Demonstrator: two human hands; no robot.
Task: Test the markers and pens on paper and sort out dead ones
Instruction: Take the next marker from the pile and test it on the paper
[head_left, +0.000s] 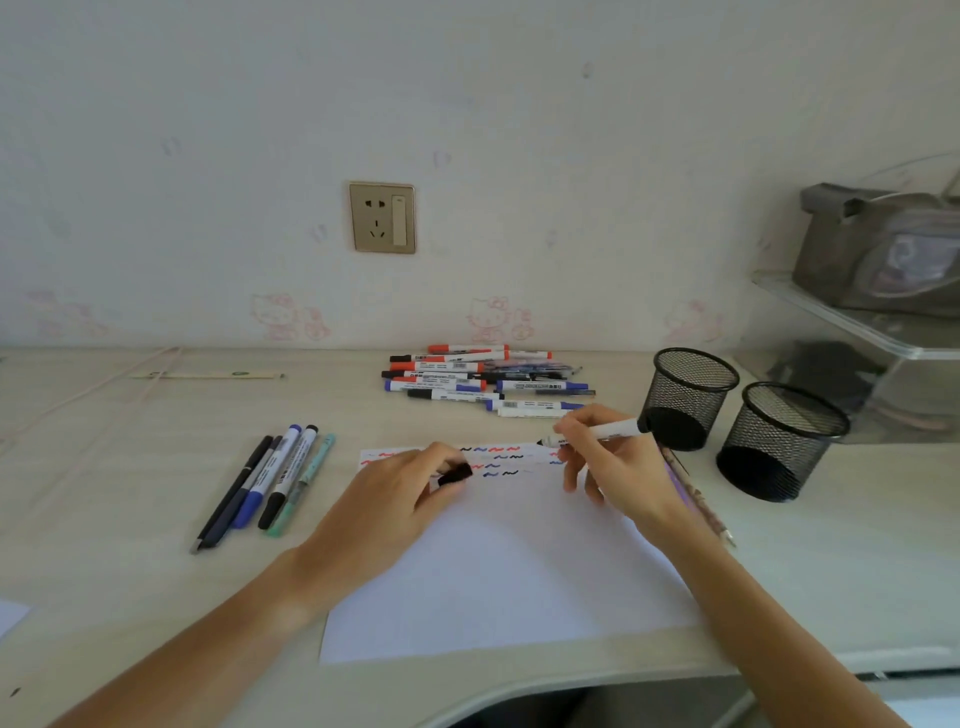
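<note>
Squiggles fill the top of the paper (498, 561); five pens (265, 480) lie sorted at centre left. The right hand (602, 457) grips an uncapped black marker (597, 433), the left hand (410, 483) pinches what is probably its cap (455, 475). The pile (483, 382) above seems untested.

A: Back wall (519, 130)?
B: Pale, w/ faint pink cartoon-cat prints low down. Gold-framed socket plate (382, 217) w/ switch, mid-wall.

A: Furniture?
B: Light wood-grain desk (130, 467), pushed against wall; front edge curved inward at bottom. Clear acrylic shelf unit (852, 322) at right, grey pouch (878, 249) on top tier, dark stuff blurred beneath.

A: Light?
B: Soft, even, daylight-like; source not visible. Weak shadows only.
</note>
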